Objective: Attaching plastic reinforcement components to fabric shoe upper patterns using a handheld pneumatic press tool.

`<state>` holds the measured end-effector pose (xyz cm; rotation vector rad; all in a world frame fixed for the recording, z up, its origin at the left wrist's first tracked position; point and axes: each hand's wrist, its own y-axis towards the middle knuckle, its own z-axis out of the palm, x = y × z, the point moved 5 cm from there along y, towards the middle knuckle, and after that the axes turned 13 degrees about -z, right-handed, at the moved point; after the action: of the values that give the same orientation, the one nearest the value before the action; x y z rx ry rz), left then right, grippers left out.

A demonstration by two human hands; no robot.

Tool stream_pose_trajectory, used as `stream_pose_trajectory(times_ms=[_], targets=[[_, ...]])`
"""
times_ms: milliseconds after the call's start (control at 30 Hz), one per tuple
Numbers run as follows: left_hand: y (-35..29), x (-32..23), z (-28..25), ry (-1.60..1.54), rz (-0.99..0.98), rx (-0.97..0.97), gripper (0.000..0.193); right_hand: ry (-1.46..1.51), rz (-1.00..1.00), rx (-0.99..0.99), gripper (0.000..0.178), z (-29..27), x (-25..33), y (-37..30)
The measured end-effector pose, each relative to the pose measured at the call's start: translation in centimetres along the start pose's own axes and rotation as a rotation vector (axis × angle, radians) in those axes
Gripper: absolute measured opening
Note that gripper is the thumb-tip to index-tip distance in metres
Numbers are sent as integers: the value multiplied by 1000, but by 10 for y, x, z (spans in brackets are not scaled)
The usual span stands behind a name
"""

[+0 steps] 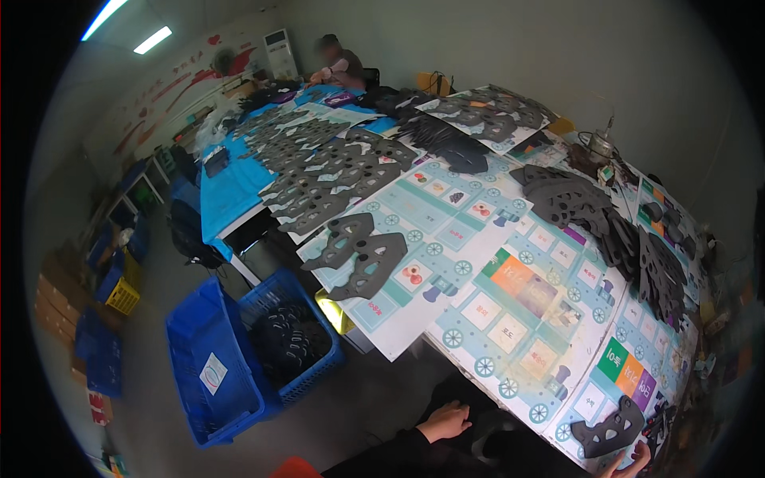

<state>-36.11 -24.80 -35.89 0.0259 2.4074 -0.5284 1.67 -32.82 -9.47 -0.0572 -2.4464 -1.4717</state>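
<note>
Both hands show apart on my feed: the left hand (pixel 446 421) hangs loosely curled just below the table's (pixel 476 354) near edge, the right hand (pixel 628 460) meets a dark piece (pixel 617 418) at the table's near right corner. I cannot tell whether either grips anything. More pieces (pixel 562 197) lie heaped farther along the table; blue crates (pixel 189 342) stand left of it.
</note>
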Motion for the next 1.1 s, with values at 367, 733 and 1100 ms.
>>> stream_pose_trajectory(times_ms=[367, 733, 1100], targets=[[6, 28, -20, 39, -73, 56, 34, -129, -75, -8, 65, 5, 1, -1], [-6, 67, -7, 26, -194, -45, 37, 106, -159, 63, 33, 6, -38, -30], [-34, 40, -6, 91, -100, -18, 50, 798, -134, 952, 25, -19, 111, -32]])
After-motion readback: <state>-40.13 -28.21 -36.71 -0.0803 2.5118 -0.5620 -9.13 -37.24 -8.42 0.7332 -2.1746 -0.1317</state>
